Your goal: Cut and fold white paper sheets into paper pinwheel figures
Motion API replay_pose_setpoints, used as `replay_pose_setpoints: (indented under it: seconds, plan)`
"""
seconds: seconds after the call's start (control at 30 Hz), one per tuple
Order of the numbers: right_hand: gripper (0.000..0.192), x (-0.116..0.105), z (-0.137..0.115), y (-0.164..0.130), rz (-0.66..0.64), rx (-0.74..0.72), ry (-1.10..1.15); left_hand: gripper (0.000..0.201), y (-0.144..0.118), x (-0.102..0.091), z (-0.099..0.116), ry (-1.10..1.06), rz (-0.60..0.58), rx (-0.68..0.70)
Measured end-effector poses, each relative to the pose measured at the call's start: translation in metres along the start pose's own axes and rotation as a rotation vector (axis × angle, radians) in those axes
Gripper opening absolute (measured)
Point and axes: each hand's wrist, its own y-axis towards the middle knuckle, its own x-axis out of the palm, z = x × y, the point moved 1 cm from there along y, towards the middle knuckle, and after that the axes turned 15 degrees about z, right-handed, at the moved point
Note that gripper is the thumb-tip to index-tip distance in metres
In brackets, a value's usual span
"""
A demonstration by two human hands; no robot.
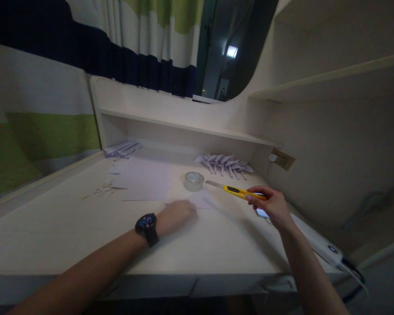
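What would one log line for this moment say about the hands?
left hand: flat on paper sheet | right hand: holds yellow utility knife, blade out | tape roll: beside blade | desk

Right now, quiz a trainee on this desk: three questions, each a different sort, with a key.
1. True or false: the right hand holds the yellow knife with its blade out.
2. What rests under the left hand? A) the tape roll B) a sheet of paper C) a phone
3. Fill in: the tape roll sits just beyond the knife's ____.

Key
1. True; the blade points toward the roll.
2. B; the hand presses on the paper on the desk.
3. Blade tip.
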Motion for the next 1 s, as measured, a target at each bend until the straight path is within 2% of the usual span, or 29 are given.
replay_pose_setpoints:
  seconds: [0.1,0.23,0.3,0.43,0.67,1.0]
  plan:
    - [0.046,-0.014,-0.01,-0.003,-0.048,-0.095,-0.153,0.024,0.0,0.0,-0.005,-0.048,-0.02,-0.049]
    - [0.038,-0.027,-0.03,-0.007,-0.187,-0.29,-0.246,0.026,0.0,0.0,-0.011,-0.076,0.004,-0.14]
    - [0.033,-0.028,-0.042,-0.007,-0.25,-0.408,-0.29,0.026,-0.001,0.0,-0.012,-0.085,-0.001,-0.146]
    - [0.028,-0.02,-0.061,-0.003,-0.411,-0.519,-0.346,0.026,-0.001,-0.002,-0.01,-0.081,-0.019,-0.141]
    - [0.019,0.0,-0.078,-0.003,-0.589,-0.586,-0.442,0.026,0.0,-0.003,-0.007,-0.076,-0.026,-0.128]
    - [0.016,0.005,-0.088,-0.003,-0.654,-0.625,-0.466,0.027,0.001,-0.003,-0.007,-0.1,-0.032,-0.123]
